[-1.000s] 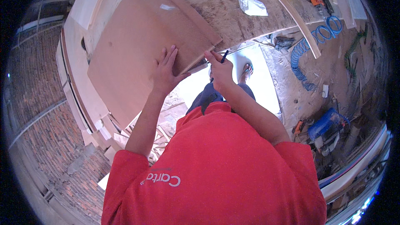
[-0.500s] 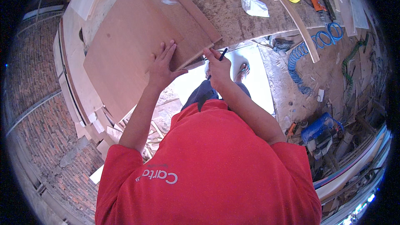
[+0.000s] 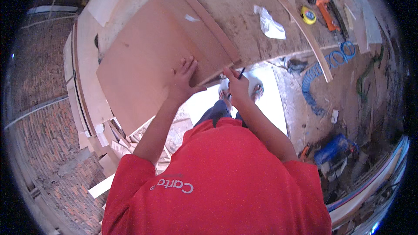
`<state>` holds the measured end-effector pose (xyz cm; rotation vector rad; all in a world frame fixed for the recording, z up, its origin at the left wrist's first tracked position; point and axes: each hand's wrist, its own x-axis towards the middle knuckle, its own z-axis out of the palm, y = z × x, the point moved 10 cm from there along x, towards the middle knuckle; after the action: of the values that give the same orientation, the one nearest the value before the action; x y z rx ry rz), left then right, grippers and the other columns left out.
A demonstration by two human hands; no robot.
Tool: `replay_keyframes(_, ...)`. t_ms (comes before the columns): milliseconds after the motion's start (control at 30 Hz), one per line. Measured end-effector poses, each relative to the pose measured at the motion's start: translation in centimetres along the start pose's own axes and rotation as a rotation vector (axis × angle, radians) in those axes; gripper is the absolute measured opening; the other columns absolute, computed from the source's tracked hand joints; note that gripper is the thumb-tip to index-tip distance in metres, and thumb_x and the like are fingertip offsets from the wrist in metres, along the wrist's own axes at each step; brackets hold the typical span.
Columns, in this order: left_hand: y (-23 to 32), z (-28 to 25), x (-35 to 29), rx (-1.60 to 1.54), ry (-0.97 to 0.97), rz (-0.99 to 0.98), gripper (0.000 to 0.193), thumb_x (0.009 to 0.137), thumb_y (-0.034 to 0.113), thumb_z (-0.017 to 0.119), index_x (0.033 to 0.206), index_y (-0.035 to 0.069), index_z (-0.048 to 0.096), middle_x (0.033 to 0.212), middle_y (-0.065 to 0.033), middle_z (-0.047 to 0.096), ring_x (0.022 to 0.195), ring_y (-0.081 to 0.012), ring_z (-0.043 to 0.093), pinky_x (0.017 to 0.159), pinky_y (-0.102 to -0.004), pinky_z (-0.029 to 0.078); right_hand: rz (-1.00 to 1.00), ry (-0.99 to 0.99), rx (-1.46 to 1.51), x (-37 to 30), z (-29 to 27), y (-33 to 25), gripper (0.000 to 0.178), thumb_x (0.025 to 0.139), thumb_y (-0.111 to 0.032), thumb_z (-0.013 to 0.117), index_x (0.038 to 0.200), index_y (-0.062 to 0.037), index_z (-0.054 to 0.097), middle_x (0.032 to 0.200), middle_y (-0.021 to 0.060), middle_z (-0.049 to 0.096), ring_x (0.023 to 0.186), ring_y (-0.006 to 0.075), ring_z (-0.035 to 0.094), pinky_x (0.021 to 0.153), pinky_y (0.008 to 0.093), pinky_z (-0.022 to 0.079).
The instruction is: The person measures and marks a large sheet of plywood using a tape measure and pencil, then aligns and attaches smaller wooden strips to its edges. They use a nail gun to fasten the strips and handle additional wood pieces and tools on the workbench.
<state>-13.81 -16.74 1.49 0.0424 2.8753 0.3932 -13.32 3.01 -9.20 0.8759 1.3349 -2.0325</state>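
1. Basically, left hand [image 3: 183, 82]: fingers spread wide, palm side down on the brown wooden panel [image 3: 135, 61], gripping nothing. Looks like it's there to steady the sheet.
2. Right hand [image 3: 238, 90]: fingers narrow, closed around a dark pen [image 3: 241, 73], fingertips at the panel's near right corner. Likely tucked that way to leave the fingertips free for the edge.
3. Panel lies tilted in view, left of center, near edge toward the person. A brown strip [image 3: 213, 28] runs along its right side; can't tell if it's separate or underneath.
4. Pale scrap [image 3: 191, 18] sits by that side. Farther right on the desk [image 3: 246, 35]: crumpled white sheet [image 3: 270, 23], yellow tape measure [image 3: 308, 15], orange-bodied tool [image 3: 325, 11], probably kept within reach. Curved wooden batten [image 3: 305, 28] overhangs the desk edge.
5. Beyond that: blue coiled hose [image 3: 311, 87], ends not traceable.
6. Hidden: pen tip, right palm, panel underside. Blue equipment [image 3: 331, 148] lower right is too dim to identify. Lit patch by the feet is blown out.
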Motion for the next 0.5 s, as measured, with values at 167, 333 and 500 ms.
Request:
replay_keyframes(167, -0.7, -0.3, -0.3, -0.01, 0.145, 0.016, 0.106, 0.058, 0.059, 0.088, 0.148, 0.02, 0.049, 0.162, -0.0226, 0.023, 0.146, -0.0513, 0.025, 0.113, -0.0653, 0.029, -0.069, 0.113, -0.357, -1.6, -3.1, -4.0, 0.044, 0.088, -0.044, 0.076, 0.108, -0.0043, 0.074, 0.059, -0.0086, 0.043, 0.048, 0.0033, 0.035, 0.043, 0.0239, 0.025)
replay_keyframes(333, 0.0, -1.6, -0.1, 0.002, 0.096, -0.051, 0.105, 0.06, 0.058, 0.087, 0.148, 0.016, 0.047, 0.158, -0.0253, 0.03, 0.142, -0.0562, 0.027, 0.115, -0.06, 0.031, -0.434, 0.172, -0.331, -5.9, -4.6, -11.3, 0.064, 0.101, -0.058, 0.048, 0.075, -0.0037, 0.069, 0.061, -0.0015, 0.05, 0.056, 0.0081, 0.041, 0.053, 0.0268, 0.032)
replay_keyframes(500, -0.2, -1.2, -0.1, -0.072, 0.114, -0.029, 0.106, 0.06, 0.051, 0.089, 0.149, 0.016, 0.045, 0.158, -0.0238, 0.03, 0.144, -0.0537, 0.025, 0.116, -0.0606, 0.03, -0.631, 0.084, -0.506, -4.6, -1.7, -15.0, 0.045, 0.1, -0.036, 0.063, 0.072, -0.0022, 0.065, 0.063, -0.0014, 0.055, 0.058, 0.0068, 0.046, 0.055, 0.0246, 0.035)
